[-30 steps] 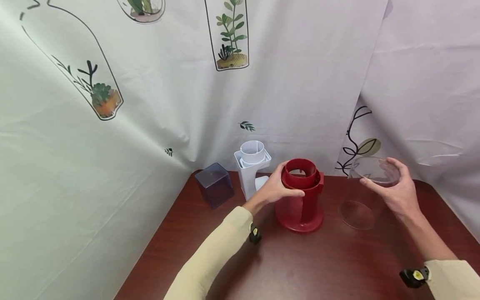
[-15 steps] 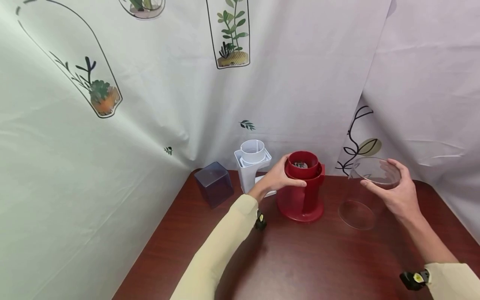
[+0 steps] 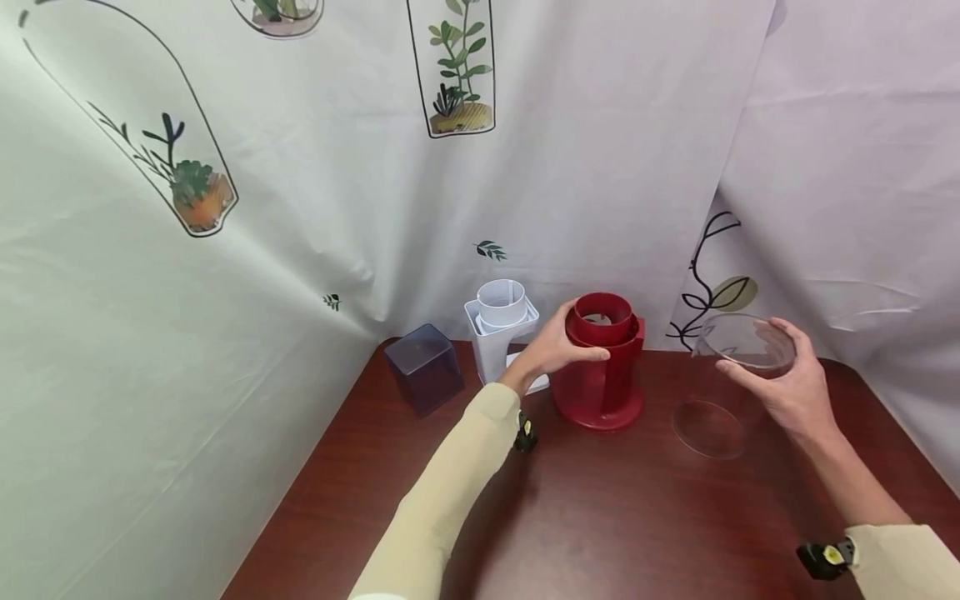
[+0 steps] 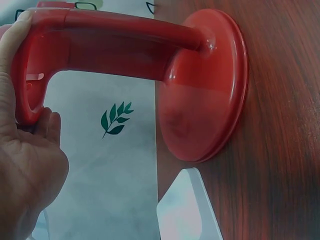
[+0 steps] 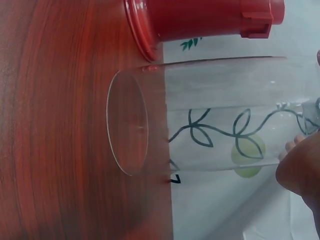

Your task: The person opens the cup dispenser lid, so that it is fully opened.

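In the head view my left hand (image 3: 557, 343) grips a red stand (image 3: 618, 379) by its upper part. This stand has a ring-shaped top and a wide round foot (image 4: 200, 110), which rests at the back of the table. My right hand (image 3: 797, 385) holds a clear cylinder (image 5: 215, 90) near its upper rim, thumb on one side and fingers on the other. The cylinder is roughly upright, right of the red stand and apart from it. Whether its lower rim touches the table, I cannot tell.
A white stand (image 3: 491, 346) of similar shape stands left of the red one, partly behind my left hand. Further left is a dark translucent box (image 3: 426, 379). The brown table (image 3: 600, 517) ends at a white printed curtain (image 3: 600, 183) behind these things.
My left hand has moved the red stand back, away from me, toward the curtain. My right hand and the clear cylinder have stayed nearly in place.
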### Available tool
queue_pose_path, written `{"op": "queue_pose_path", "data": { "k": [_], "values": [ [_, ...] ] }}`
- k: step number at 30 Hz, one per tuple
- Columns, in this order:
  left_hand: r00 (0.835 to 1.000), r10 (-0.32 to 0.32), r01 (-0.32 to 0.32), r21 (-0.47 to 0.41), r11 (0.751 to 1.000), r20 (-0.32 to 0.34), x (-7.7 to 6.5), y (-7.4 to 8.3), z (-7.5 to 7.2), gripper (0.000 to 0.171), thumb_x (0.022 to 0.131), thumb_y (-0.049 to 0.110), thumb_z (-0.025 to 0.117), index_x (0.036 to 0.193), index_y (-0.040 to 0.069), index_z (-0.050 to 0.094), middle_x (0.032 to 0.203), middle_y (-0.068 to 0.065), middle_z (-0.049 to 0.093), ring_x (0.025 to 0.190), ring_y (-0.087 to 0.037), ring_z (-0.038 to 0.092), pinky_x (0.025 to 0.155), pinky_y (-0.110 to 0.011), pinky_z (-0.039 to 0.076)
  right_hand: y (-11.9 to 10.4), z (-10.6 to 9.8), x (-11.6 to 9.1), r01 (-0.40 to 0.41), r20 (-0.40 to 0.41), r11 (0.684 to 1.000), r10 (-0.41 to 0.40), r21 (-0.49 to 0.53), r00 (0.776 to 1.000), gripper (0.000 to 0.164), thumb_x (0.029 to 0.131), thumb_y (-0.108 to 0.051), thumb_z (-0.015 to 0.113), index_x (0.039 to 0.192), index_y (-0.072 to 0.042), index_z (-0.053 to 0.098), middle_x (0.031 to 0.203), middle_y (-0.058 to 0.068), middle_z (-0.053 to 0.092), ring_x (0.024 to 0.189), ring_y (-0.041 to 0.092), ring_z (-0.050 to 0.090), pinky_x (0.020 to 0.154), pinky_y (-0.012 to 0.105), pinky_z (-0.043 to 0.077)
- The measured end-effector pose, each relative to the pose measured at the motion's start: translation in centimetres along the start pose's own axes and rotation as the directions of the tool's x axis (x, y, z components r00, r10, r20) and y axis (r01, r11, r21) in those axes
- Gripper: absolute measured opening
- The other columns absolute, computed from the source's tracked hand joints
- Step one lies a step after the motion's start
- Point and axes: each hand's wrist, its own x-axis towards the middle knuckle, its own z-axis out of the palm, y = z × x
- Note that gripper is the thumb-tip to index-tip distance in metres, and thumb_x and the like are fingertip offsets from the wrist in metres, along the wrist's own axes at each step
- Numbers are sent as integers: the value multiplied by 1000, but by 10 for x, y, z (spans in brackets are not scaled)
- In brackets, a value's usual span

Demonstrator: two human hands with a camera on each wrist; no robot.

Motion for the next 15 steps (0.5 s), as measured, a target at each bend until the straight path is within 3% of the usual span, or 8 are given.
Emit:
{"op": "queue_pose_path", "data": {
  "k": [6,11,15],
  "values": [
    [1000,-24,25,15,1000,-19,-1,4,1,104,81,32,90,164,18,30,155,-11,50,128,-13,53,91,-29,59,-3,-2,-1,-12,18,999,13,-41,1000,101,87,-13,89,166,-12,26,164,11,46,138,-6,44,100,-2,30],
    [999,-17,17,12,1000,-38,-3,5,3,104,82,33,89,165,16,29,158,-15,48,130,-14,53,93,-29,58,-5,-1,-3,-16,18,1000,17,-15,1000,104,88,-11,88,168,-13,21,166,15,41,148,4,40,103,-1,28],
    [996,-34,35,7,999,-81,-7,5,7,105,82,36,90,166,18,28,157,-8,49,131,-14,53,94,-30,58,-5,0,-4,-21,11,1000,21,-12,1000,104,89,-12,87,168,-15,20,167,13,41,149,4,40,102,-2,28]
  ]
}}
